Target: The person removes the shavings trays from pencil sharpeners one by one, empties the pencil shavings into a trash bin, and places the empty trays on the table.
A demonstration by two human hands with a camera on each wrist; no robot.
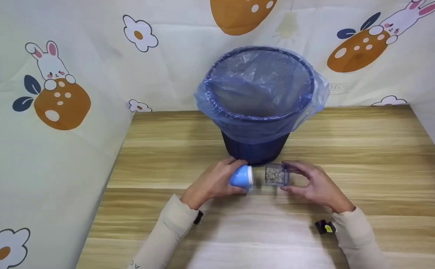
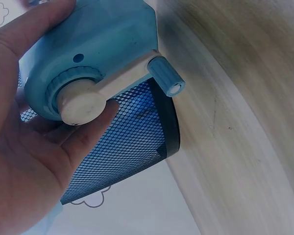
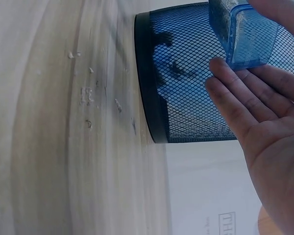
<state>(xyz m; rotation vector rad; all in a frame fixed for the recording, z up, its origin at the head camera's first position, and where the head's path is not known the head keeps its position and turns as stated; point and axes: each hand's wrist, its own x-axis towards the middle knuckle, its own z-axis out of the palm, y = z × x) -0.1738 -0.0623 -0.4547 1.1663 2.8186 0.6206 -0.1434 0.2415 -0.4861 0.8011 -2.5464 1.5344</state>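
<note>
My left hand (image 1: 217, 181) grips a blue crank pencil sharpener (image 1: 240, 177), fingers over one side and thumb along the other. Its pale crank arm (image 2: 125, 76) with a blue knob (image 2: 165, 76) shows in the left wrist view. Across a small gap, my right hand (image 1: 316, 186) holds a clear shavings drawer (image 1: 276, 175) between thumb and fingers. Greyish shavings fill part of the drawer. Both things are just in front of the waste bin (image 1: 254, 149), below its rim.
A translucent blue bag (image 1: 266, 87) lines the dark mesh bin and folds over its rim. Small crumbs (image 3: 88, 95) lie on the wood-grain table (image 1: 157, 168) near the bin's base. Printed cloth (image 1: 176, 67) stands behind the table and along its left side.
</note>
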